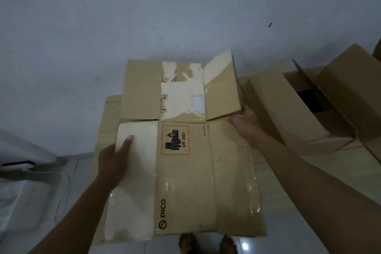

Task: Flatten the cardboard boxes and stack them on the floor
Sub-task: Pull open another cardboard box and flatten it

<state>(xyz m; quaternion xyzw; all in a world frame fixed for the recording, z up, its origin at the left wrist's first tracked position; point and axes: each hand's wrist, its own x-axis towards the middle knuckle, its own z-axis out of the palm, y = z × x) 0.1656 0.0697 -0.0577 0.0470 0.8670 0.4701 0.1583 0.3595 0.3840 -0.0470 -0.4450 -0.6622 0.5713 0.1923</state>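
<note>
head view: a flattened cardboard box [185, 150], printed with "pico" and a "un 3481" battery label, is held out over the floor [299, 202], above the person's bare feet [206, 243]. the left edge of this box is gripped by the left hand [115, 161], whose thumb is laid on the torn pale patch of the top face while the fingers are hidden beneath. the right edge, at the fold below the far flaps, is gripped by the right hand [245, 121], thumb on top and fingers tucked under the raised flap. the two hands are kept well apart, one on each side of the box. beneath the held box a light cardboard sheet [109, 113] is seen lying flat; whether it is an already flattened box cannot be told. to the right of the held box several boxes [309, 109] are left standing, unflattened, with flaps open. the task is judged to be partly done: one box is flattened but not yet laid down, and the standing boxes are yet to be collapsed and stacked.
</note>
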